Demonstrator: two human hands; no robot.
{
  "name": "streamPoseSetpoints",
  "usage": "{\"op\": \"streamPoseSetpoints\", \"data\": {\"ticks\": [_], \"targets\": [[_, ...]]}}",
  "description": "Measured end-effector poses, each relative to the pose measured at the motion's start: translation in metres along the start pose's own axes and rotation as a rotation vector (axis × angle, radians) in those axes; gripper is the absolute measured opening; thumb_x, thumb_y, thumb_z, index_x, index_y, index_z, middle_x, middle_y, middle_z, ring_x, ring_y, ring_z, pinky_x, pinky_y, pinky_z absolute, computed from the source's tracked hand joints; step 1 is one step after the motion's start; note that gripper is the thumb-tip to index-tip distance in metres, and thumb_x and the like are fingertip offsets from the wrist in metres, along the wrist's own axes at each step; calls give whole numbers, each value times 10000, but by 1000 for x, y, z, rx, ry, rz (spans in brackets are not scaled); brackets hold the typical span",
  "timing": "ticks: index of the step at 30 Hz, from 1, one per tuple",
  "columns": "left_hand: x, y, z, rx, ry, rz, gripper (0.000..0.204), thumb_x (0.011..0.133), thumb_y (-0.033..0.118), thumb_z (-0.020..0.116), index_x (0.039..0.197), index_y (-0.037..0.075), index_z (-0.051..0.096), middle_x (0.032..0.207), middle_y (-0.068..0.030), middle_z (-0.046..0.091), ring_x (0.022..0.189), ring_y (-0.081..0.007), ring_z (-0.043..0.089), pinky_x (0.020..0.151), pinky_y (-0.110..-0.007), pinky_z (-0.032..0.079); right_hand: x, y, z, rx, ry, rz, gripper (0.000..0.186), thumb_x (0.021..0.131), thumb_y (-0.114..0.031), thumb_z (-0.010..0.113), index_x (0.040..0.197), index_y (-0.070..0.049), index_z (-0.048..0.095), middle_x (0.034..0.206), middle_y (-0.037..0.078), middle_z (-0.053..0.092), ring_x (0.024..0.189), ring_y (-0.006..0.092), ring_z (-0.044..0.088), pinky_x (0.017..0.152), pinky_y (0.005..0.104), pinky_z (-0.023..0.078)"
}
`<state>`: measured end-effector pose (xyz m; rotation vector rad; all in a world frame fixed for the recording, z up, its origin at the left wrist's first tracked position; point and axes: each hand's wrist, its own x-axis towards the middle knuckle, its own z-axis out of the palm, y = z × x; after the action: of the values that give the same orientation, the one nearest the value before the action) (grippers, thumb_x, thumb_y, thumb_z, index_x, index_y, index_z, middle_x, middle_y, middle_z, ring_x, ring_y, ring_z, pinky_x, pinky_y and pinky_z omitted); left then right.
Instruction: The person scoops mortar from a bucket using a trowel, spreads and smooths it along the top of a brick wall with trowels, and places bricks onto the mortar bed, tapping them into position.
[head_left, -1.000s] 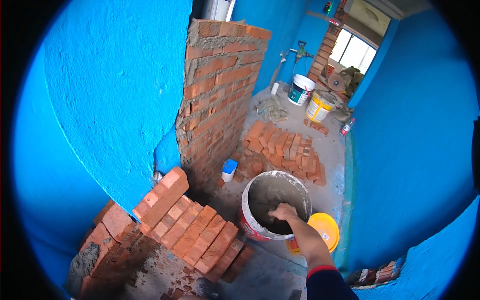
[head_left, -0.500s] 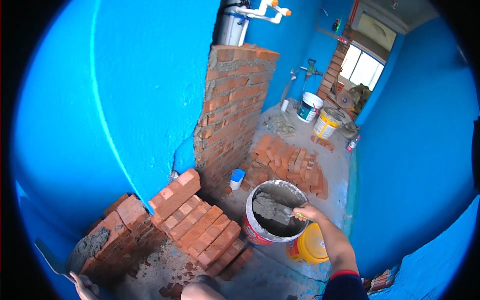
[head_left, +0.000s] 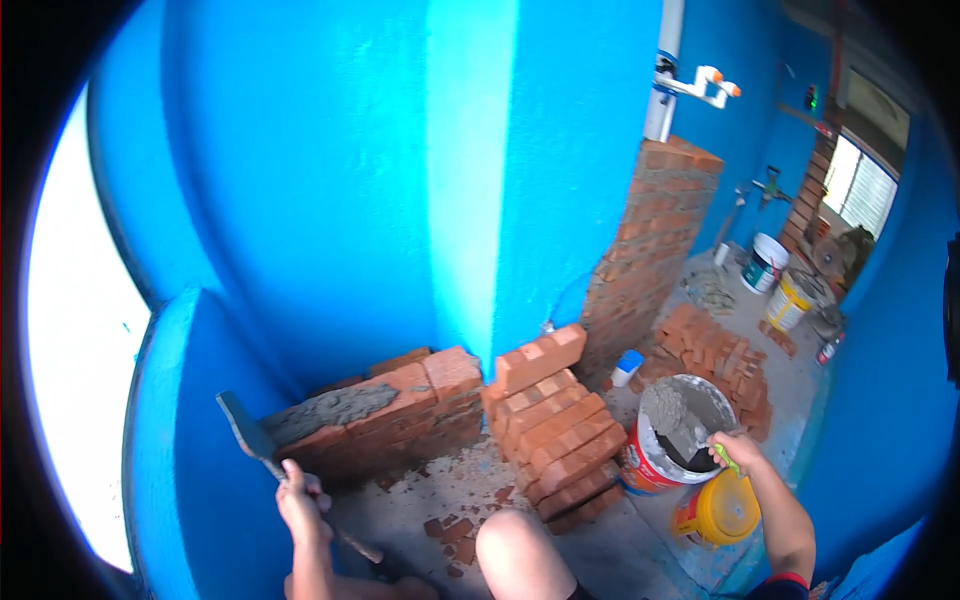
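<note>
My right hand (head_left: 737, 452) is closed round the green handle of a trowel (head_left: 700, 440). Its blade carries grey mortar (head_left: 672, 408) inside the red-and-white bucket (head_left: 640, 470). On the left, my left hand (head_left: 300, 500) grips a flat-bladed tool (head_left: 243, 425), blade up and handle end pointing down to the right. Close to that blade, a bed of mortar (head_left: 335, 412) lies on top of a low brick wall (head_left: 415, 430). Between the hands stands a stack of loose bricks (head_left: 555, 430).
A yellow lidded bucket (head_left: 715, 510) stands beside the mortar bucket. Behind are a white container with a blue lid (head_left: 627, 367), a brick pile (head_left: 715, 350) and a taller brick wall (head_left: 645, 240). Brick chips (head_left: 455, 535) litter the floor near my knee (head_left: 520, 550).
My view has swung left, so the low wall and stack sit further right in the picture. The left-hand tool is now more fully in sight. The trowel stays in the bucket with mortar.
</note>
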<state>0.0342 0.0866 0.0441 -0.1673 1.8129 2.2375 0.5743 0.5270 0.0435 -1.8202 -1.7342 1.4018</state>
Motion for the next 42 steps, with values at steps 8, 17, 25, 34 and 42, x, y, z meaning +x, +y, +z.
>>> {"op": "streamPoseSetpoints", "data": {"ticks": [8, 17, 25, 34, 42], "targets": [[-8, 2, -9, -7, -70, -51, 445, 981, 429, 514, 672, 125, 413, 588, -7, 424, 436, -102, 328, 391, -252, 276, -56, -122, 158, 132, -477, 88, 376, 863, -355, 689, 905, 18, 650, 733, 64, 627, 593, 135, 585, 529, 248, 472], [5, -5, -7, -26, -120, 12, 460, 977, 415, 532, 649, 108, 435, 562, -5, 456, 419, -85, 357, 390, -252, 261, -40, -277, 294, -140, -829, 65, 348, 946, -353, 601, 979, -6, 616, 752, 58, 602, 579, 147, 564, 507, 277, 493], [19, 10, -4, -144, -121, 34, 418, 972, 377, 563, 693, 72, 504, 596, 3, 477, 532, -76, 404, 488, -250, 293, -11, -348, 339, -334, -922, 51, 330, 980, -300, 543, 1037, 22, 588, 826, 61, 619, 616, 124, 586, 532, 261, 521], [30, 3, 4, -228, -121, -5, 415, 973, 390, 551, 700, 85, 485, 586, 0, 467, 465, -80, 378, 429, -249, 277, -66, -345, 374, -582, -773, -150, 297, 929, -313, 602, 932, -17, 629, 737, 53, 625, 549, 126, 567, 474, 282, 473], [19, 6, 17, -213, -141, -25, 440, 977, 362, 555, 657, 69, 489, 597, -2, 486, 542, -89, 413, 501, -266, 317, -101, -357, 393, -1364, -450, -748, 374, 858, -370, 636, 1011, -29, 660, 867, 123, 693, 715, 250, 671, 650, 397, 535]]}}
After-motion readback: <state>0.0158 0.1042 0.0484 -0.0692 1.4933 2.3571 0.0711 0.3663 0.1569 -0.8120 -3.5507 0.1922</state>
